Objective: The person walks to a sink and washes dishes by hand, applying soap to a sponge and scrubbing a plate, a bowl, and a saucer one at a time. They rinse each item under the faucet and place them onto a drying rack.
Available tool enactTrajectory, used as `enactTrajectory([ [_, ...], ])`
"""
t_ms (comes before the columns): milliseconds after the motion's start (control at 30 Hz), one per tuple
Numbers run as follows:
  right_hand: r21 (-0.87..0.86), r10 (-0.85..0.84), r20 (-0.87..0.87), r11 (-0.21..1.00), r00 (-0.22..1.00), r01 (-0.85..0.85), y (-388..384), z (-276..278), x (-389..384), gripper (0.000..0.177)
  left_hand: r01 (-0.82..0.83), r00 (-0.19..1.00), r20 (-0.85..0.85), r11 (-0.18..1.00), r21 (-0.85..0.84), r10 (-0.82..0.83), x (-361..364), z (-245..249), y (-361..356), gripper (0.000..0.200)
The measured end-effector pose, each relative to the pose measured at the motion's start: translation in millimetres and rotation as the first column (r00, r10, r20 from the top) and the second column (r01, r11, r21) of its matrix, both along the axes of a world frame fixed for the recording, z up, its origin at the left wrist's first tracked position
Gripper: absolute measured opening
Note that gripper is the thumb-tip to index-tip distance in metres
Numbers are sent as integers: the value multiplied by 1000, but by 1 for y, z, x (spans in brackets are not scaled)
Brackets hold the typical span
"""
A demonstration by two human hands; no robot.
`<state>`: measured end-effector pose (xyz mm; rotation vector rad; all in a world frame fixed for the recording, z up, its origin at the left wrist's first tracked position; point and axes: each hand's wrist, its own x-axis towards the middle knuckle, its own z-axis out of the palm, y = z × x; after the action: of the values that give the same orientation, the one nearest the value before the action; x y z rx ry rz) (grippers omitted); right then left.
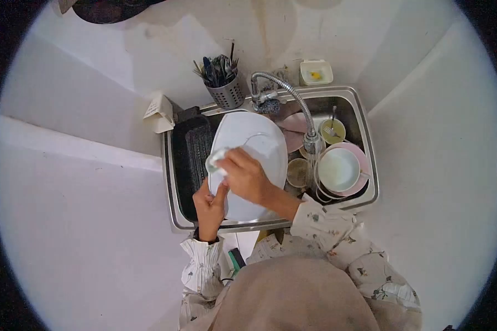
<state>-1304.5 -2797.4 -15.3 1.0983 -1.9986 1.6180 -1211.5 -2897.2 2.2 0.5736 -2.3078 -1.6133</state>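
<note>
A large white plate with rounded sides is held tilted over the sink. My left hand grips its lower left edge, thumb on the face and fingers behind. Bunched in my right hand is a whitish, foamy sponge, pressed against the plate near its left rim; the fingers cover part of it. Behind the plate, on the left, lies a black ridged pan. Right of the plate, water runs from the flexible metal faucet.
In the right basin are a white cup on a pink plate, a yellowish bowl with a fork, and a brownish glass. A cutlery holder, a soap dish and a white carton stand around the sink rim.
</note>
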Motion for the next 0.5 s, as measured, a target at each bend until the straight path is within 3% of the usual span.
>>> enactTrajectory([
  [33, 2, 3, 8, 1000, 1000, -3, -3, -9, -8, 27, -29, 1000, -5, 999, 42, 29, 1, -5, 0, 25],
  [100, 235, -140, 74, 965, 987, 119, -7, -27, -49, 28, -80, 996, -15, 990, 114, 83, 8, -7, 3, 25],
  [133, 217, -154, 183, 970, 971, 113, 4, -32, -66, 29, -126, 990, -31, 975, 182, 134, 12, -10, 5, 25],
  [167, 152, -279, 175, 955, 944, 254, 6, -63, -80, 28, -129, 990, -27, 974, 184, 136, 16, -13, 5, 25],
  [200, 31, -269, 118, 963, 956, 267, 16, -82, -84, 31, -222, 968, -46, 931, 291, 246, 17, -17, 5, 26],
  [267, 317, -400, 192, 889, 896, 329, 43, -96, -61, 25, -312, 913, -94, 828, 466, 397, 26, -42, -3, 30],
  [333, 324, -394, 373, 903, 840, 280, 65, -120, -22, 27, -368, 878, -71, 761, 535, 474, 27, -46, -6, 31],
  [400, 291, -379, 344, 913, 859, 286, 77, -119, 29, 29, -424, 825, -49, 675, 604, 562, 28, -48, -4, 32],
  [467, 293, -171, 247, 951, 954, 94, 84, -93, 67, 25, -458, 806, -38, 663, 592, 591, 27, -58, 3, 31],
  [500, 297, -172, 251, 950, 953, 94, 79, -89, 76, 25, -488, 788, -30, 653, 578, 615, 26, -66, 7, 31],
])
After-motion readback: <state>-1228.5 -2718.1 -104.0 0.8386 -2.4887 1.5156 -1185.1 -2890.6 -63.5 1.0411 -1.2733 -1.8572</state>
